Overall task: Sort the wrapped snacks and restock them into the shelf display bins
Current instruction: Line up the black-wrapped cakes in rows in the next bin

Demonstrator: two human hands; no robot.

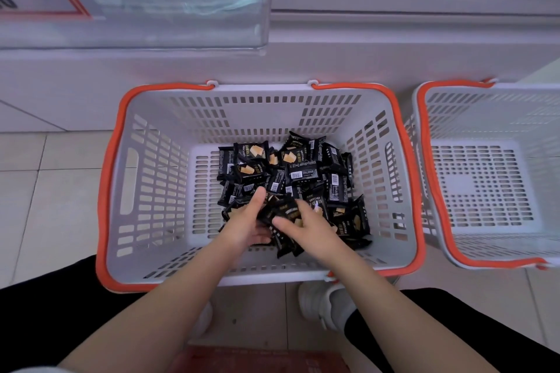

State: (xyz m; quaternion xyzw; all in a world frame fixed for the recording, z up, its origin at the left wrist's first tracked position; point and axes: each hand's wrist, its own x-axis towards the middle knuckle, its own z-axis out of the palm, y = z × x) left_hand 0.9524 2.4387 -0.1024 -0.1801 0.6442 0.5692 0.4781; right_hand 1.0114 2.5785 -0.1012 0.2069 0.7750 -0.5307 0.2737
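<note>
Hands met low in the middle of the frame, inside a grey slotted shopping basket with an orange rim and handles. The left hand lay palm up among the snacks, its thumb stretched upward and its fingers curled beneath a small bundle of black packets, gripping them from below. The right hand came in from the lower right, its thumb and forefinger parted and laid over the same bundle, its remaining fingers bent down onto the wrappers; whether those fingers closed fully round a packet could not be told, since the hand's back hid them.

A heap of black wrapped snacks filled the right half of the basket's floor, from mid-frame down to the hands. Each packet was black with a yellow cake pictured on the face, some turned over to show white barcode labels, and "DRYCAKE" was legible on several. The left part of the basket's floor showed bare slats.

A second grey basket with the same orange rim stood just beside the first at the right edge of the frame, well apart from the hands. Across the top ran a white shelf base, with a clear plastic display bin at upper left. A white shoe rested on pale floor tiles below the basket, beside dark trouser legs.
</note>
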